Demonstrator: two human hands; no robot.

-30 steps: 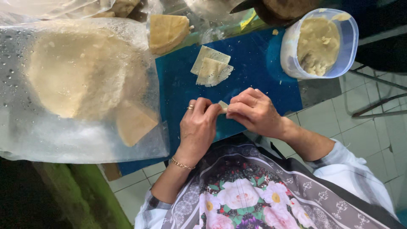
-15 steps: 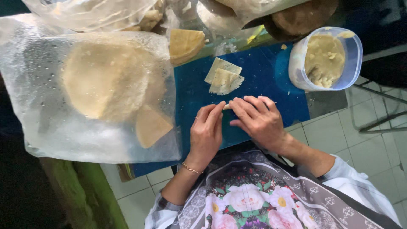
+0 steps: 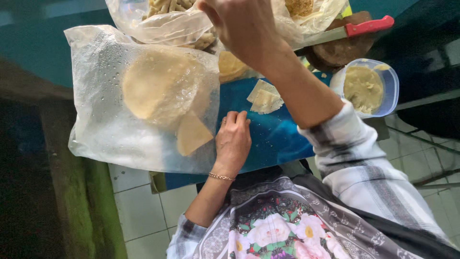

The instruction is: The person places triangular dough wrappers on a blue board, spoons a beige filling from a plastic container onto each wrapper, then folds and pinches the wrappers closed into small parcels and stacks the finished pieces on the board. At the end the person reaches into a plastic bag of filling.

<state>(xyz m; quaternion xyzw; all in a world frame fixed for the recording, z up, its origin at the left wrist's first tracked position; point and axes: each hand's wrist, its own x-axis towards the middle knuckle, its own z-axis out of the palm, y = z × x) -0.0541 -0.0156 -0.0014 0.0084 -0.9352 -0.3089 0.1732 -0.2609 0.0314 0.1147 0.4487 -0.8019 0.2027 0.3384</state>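
Left hand (image 3: 233,140) lay flat and empty on the blue counter (image 3: 278,141), just below the cut wrapper stack (image 3: 265,97). Right hand (image 3: 244,26) reached up past it toward the rolled-snack bag (image 3: 165,19) — grip hidden, can't tell. Looked like a drop-off step — next roll needs a fresh wrapper.

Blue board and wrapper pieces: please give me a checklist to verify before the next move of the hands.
1. Left hand flat on blue board: ok.
2. Right hand raised over the bags; what it holds: cannot tell.
3. Cut wrapper pieces on board, apart from both hands: ok.
4. Filling tub open, beside board: ok.
5. Knife lying away from both hands: ok.
6. Round wrappers inside plastic bag: ok.
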